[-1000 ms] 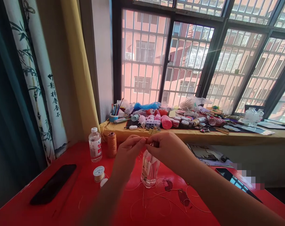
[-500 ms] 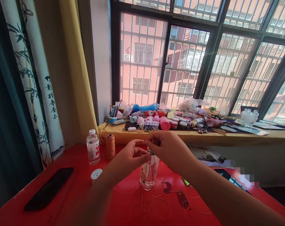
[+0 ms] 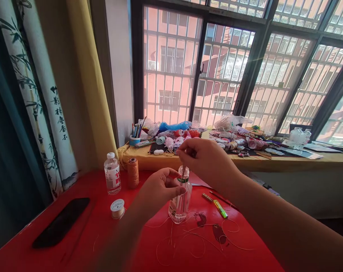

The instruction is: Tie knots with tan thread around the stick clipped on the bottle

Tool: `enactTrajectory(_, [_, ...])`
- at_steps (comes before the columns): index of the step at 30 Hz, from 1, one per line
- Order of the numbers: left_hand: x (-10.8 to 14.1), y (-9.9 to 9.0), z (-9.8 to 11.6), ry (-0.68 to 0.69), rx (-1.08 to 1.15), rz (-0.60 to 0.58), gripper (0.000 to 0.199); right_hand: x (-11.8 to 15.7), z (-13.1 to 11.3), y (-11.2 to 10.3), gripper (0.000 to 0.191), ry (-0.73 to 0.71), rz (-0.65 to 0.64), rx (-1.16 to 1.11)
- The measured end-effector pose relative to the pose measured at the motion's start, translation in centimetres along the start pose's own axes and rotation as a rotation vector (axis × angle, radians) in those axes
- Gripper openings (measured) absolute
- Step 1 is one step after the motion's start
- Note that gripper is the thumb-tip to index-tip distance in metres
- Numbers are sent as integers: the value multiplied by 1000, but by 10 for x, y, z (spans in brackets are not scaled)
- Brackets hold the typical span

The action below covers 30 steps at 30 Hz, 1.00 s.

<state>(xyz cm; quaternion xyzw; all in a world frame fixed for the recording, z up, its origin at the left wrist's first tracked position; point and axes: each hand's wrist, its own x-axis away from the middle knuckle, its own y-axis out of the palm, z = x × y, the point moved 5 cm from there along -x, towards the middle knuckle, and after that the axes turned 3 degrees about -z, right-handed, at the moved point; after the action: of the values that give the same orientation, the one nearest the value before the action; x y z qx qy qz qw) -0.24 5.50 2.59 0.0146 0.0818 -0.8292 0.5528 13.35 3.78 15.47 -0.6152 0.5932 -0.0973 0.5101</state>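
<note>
Red table [image 3: 143,249] fills the lower part of what I watch from afar, and near its middle the clear bottle [image 3: 179,211] stands upright, mouth up and base down on the surface. Its long axis runs close to vertical, the neck drifting slightly right of the base in my view. I have the right hand [image 3: 207,156] just above the mouth, thumb and fingertips together, clamped on a thin strand [image 3: 184,172]. That strand hangs steeply, its length nearly in line with the bottle; I cannot tell whether its lower part lies inside the glass or in front of it. My left hand [image 3: 160,189] is at the bottle's left, thumb and forefinger apart and pointing right across the shoulder; whether they touch it, I cannot tell. Loose thread [image 3: 202,238] curls over the red in front of the base. To the right lie a green stick [image 3: 220,209] and a dark rod [image 3: 223,198], both slanting down to the right. A white spool [image 3: 117,209], an orange spool [image 3: 133,173], a water bottle [image 3: 112,179] and a black phone [image 3: 62,223] sit to the left.
</note>
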Motion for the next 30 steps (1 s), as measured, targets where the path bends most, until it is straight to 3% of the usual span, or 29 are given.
enactTrajectory(9, [-1, 2, -2, 47, -82, 17, 23, -8, -3, -3, 17, -11, 60, -287])
enactTrajectory(17, [-3, 6, 2, 69, -13, 22, 24, -16, -4, 9, 17, 209, -14, -884])
enactTrajectory(24, [-3, 9, 2, 69, 215, -1, 33, -20, -4, 14, 26, 235, -16, -1014])
enactTrajectory(30, [-5, 9, 3, 79, 194, 109, 37, -30, 6, 14, 25, 271, 42, -1153])
